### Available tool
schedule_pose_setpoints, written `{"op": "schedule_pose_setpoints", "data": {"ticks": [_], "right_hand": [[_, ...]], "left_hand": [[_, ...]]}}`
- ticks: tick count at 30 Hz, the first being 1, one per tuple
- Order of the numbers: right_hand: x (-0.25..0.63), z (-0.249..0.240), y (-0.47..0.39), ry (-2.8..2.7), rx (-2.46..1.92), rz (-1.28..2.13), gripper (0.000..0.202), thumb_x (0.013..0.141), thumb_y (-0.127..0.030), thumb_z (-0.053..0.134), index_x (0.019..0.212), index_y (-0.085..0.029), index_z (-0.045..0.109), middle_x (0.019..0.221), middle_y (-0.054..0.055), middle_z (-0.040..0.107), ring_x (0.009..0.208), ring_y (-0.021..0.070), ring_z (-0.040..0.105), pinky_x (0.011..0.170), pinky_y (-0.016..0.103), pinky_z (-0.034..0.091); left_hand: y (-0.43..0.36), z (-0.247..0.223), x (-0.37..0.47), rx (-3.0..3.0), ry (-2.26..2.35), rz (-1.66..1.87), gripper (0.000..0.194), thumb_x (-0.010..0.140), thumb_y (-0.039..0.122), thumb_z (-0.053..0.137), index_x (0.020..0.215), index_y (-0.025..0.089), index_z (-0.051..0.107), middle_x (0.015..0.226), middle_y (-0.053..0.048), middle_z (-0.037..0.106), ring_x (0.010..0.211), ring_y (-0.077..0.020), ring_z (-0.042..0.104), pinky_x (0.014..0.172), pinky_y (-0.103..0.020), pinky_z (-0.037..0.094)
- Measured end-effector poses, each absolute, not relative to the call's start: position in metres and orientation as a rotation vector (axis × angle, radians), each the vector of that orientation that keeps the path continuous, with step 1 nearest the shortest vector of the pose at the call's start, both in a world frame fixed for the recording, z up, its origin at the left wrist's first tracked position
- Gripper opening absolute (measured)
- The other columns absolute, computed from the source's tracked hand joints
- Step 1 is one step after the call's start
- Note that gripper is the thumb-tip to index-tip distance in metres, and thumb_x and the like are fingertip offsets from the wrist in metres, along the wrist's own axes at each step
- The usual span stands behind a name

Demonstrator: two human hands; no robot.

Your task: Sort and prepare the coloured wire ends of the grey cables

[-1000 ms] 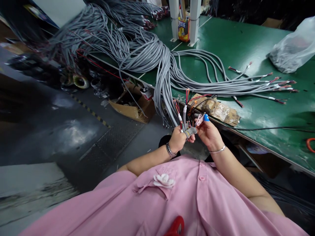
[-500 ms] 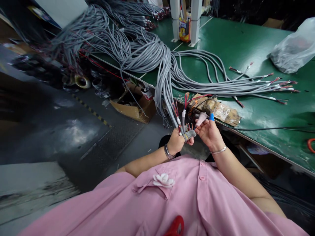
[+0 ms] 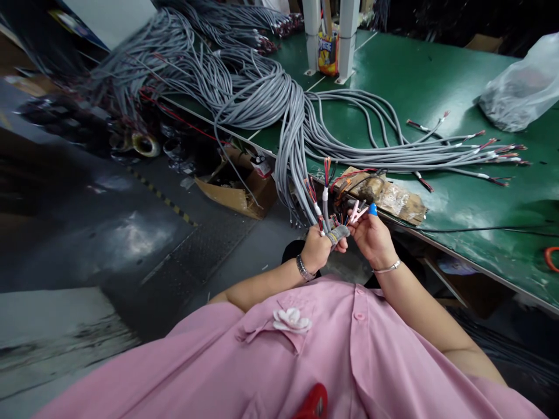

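Low in front of the table edge, my left hand is closed around the end of a grey cable, its thumb in a grey knitted cover. Thin coloured wires fan out above that thumb. Two more stripped cable ends, red and dark wires and a white-collared end, rise beside the hand. Close on the right, my right hand pinches a small pale pink V-shaped tool near the wire tips; its exact kind is unclear. A blue finger cot covers one right fingertip.
A large heap of grey cables drapes over the green table and its front edge. A taped cardboard piece lies at the edge. To the right stands a plastic bag; below left, an open cardboard box.
The pink tool has turned in my right hand and now shows two spread arms. My left hand has shifted slightly right, and the wire fan shows more clearly.
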State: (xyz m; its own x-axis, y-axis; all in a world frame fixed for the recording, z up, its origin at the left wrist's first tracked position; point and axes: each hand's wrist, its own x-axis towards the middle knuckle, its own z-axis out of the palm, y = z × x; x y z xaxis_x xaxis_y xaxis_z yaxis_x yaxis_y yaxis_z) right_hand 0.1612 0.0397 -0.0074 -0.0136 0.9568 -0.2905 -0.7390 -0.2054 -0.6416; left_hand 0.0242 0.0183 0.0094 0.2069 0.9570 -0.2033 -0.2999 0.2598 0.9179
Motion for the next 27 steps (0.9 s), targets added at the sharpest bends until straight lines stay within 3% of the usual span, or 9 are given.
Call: {"op": "schedule_pose_setpoints", "data": {"ticks": [13, 22, 27], "right_hand": [[0.151, -0.003, 0.05, -0.181, -0.793, 1.614, 0.032, 0.078, -0.051, 0.071, 0.077, -0.02, 0.064, 0.072, 0.0, 0.07, 0.058, 0.0118, 0.06, 0.056, 0.025, 0.052], [0.155, -0.012, 0.042, -0.243, -0.764, 1.674, 0.045, 0.08, -0.067, 0.059, 0.083, -0.022, 0.063, 0.082, 0.0, 0.07, 0.063, 0.0121, 0.061, 0.058, 0.025, 0.051], [0.163, -0.017, 0.036, -0.29, -0.789, 1.685, 0.046, 0.078, -0.069, 0.058, 0.085, -0.024, 0.063, 0.081, 0.0, 0.069, 0.067, 0.013, 0.062, 0.06, 0.025, 0.051]], "left_hand": [[0.019, 0.01, 0.027, 0.877, 0.987, 1.011, 0.039, 0.07, 0.049, 0.075, 0.068, 0.012, 0.064, 0.052, -0.001, 0.062, 0.042, -0.0107, 0.055, 0.045, -0.023, 0.049], [0.016, 0.01, 0.021, 0.913, 0.973, 0.996, 0.038, 0.071, 0.049, 0.074, 0.067, 0.012, 0.064, 0.052, -0.001, 0.061, 0.043, -0.0108, 0.055, 0.044, -0.023, 0.047], [0.012, 0.007, 0.013, 1.003, 0.917, 0.944, 0.04, 0.075, 0.052, 0.07, 0.07, 0.012, 0.066, 0.059, -0.005, 0.066, 0.053, -0.0119, 0.059, 0.054, -0.024, 0.048]]}}
